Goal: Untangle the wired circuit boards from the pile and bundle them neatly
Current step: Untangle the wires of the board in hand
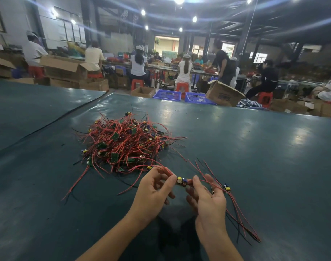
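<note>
Now left hand pinching wire just left of board, right hand pinching board's other end, both in lower centre of frame. Pile lying above them, mid-frame, on table. Second board sitting just right of right hand, its wires trailing to lower right. Advice: pulling slowly toward lower edge, gripping wire close to board, not jerking, then laying board beside second board, wires parallel.
</note>
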Available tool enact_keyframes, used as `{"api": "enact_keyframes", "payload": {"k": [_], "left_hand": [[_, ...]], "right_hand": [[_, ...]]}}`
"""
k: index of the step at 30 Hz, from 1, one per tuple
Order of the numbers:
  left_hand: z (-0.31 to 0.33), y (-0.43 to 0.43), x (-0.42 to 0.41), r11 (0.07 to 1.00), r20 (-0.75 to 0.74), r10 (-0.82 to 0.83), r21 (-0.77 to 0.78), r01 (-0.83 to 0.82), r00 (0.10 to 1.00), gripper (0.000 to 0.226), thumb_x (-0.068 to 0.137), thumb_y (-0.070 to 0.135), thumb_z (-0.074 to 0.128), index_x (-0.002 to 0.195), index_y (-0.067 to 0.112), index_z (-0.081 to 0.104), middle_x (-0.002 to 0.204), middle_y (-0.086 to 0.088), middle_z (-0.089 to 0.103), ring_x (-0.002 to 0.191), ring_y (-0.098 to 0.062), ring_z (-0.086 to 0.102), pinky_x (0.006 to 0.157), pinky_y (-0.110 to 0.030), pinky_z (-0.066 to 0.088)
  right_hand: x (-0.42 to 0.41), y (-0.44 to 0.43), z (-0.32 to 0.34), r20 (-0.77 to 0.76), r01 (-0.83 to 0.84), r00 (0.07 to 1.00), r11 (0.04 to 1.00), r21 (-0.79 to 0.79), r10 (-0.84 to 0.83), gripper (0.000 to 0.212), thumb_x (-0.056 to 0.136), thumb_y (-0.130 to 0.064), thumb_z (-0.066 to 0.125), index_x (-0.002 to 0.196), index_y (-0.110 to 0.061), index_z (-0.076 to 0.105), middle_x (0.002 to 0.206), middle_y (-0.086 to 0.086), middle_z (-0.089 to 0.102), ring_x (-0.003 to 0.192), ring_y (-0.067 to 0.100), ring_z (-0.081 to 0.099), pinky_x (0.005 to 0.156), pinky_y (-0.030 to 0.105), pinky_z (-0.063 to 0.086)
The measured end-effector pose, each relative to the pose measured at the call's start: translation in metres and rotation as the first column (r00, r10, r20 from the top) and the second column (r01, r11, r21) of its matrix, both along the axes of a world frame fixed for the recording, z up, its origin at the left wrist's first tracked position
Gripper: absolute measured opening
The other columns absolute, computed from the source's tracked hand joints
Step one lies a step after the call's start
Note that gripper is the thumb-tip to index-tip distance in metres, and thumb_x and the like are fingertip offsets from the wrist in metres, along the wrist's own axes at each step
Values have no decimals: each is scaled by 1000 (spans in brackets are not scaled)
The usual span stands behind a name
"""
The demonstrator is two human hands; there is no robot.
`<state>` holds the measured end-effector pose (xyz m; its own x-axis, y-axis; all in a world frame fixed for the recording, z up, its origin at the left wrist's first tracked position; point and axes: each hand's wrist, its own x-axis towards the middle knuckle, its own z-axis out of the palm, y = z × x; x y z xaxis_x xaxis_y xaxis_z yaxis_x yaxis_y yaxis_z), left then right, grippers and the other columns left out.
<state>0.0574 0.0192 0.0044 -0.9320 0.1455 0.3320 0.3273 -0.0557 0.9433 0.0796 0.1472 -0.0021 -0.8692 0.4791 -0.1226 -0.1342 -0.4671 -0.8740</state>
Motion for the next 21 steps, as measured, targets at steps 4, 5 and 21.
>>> {"api": "enact_keyframes", "payload": {"k": [4, 5, 21], "left_hand": [[-3, 0, -1, 1000, -2, -11, 24, 11, 1000, 11, 92, 12, 60, 95, 6, 51, 71, 0, 60, 55, -20, 62, 44, -26, 48], [-3, -1, -2, 999, 8, -17, 37, 17, 1000, 14, 92, 13, 61, 95, 5, 50, 70, 1, 59, 56, -20, 62, 44, -26, 48], [-2, -2, -2, 976, 226, -182, -80, 205, 957, 31, 78, 44, 69, 59, 20, 68, 60, -2, 67, 54, -12, 60, 55, -21, 47]], "right_hand": [[0, 2, 1, -3, -77, 997, 996, -43, 77, 23, 79, -20, 75, 101, -17, 67, 81, 6, 76, 63, 9, 69, 47, 19, 51], [0, 1, 0, -2, -109, 994, 994, -6, 109, 18, 75, -25, 75, 89, -15, 74, 82, 6, 76, 65, 9, 70, 49, 20, 51], [5, -6, 3, 63, -122, 992, 975, 185, 112, 12, 81, -23, 75, 69, -19, 78, 76, 7, 75, 71, 20, 70, 64, 37, 58]]}}
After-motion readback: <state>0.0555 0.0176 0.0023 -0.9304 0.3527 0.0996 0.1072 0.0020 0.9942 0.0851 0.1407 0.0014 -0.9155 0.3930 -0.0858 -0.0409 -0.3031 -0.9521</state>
